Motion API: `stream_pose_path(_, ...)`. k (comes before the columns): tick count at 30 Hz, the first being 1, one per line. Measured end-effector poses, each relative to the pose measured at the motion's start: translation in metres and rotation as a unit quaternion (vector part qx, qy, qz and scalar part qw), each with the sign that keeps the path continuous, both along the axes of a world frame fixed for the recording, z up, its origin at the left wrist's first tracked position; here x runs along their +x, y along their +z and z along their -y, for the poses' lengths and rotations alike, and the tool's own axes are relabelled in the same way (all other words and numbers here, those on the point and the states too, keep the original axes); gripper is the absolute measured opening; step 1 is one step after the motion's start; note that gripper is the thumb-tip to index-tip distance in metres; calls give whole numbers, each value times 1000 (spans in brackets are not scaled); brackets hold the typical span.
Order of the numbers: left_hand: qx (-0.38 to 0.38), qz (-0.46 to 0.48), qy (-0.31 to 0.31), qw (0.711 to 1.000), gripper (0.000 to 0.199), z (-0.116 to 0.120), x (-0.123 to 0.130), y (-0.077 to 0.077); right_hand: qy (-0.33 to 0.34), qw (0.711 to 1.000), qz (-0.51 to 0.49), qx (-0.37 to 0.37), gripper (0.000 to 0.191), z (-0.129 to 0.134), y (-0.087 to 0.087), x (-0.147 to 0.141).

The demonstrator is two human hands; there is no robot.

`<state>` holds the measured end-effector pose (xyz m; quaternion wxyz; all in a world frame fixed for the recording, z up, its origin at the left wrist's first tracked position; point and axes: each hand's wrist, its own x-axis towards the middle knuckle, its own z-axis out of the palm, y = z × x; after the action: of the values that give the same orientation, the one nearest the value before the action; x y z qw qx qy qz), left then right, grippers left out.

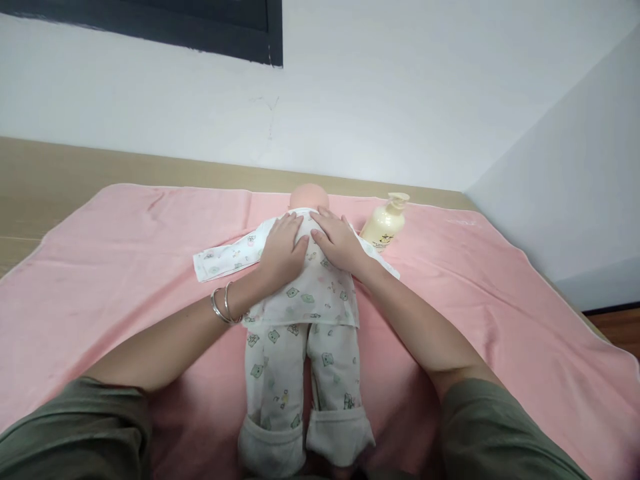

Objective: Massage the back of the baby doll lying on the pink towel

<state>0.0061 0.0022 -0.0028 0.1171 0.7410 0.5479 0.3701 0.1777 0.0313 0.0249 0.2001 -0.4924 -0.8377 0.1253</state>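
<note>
A baby doll [307,293] in white printed pajamas lies on a pink blanket [165,300], its bald head away from me and its legs toward me. It seems to lie face down, as no face shows. My left hand [284,248] rests flat on the left side of its upper back, fingers stretched toward the shoulder. On the right side my right hand [337,239] lies likewise, fingers extended and thumb pointing inward. Neither hand grips anything. A cream pump bottle [384,225] stands tilted just beyond the doll's right-hand sleeve, close to my right hand.
The blanket covers a wooden surface [125,163] whose bare strip runs along the white wall [375,100]. A dark frame [225,30] is set in the wall at upper left. Another wall [565,180] bounds the right side.
</note>
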Motion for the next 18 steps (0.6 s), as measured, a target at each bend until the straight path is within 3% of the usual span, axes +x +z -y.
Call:
stream_pose_path(5,-21,42,34,998,55,-9,-11,-8,-114,992,53,7,61,41,1,-20)
stream_pose_path(9,-8,71,30,997,52,-6,-10,-11,-37,996,56,65,58,67,-2,-34)
stream_pose_path(13,8,71,30,997,51,-4,-9,-12,38,997,63,37,56,37,-1,-24)
stream_pose_path(16,12,55,38,998,52,-3,-9,-10,23,999,39,7,56,5,0,-8)
stream_pose_path(18,14,47,41,998,53,-2,-8,-10,-12,999,32,-1,58,0,1,-4)
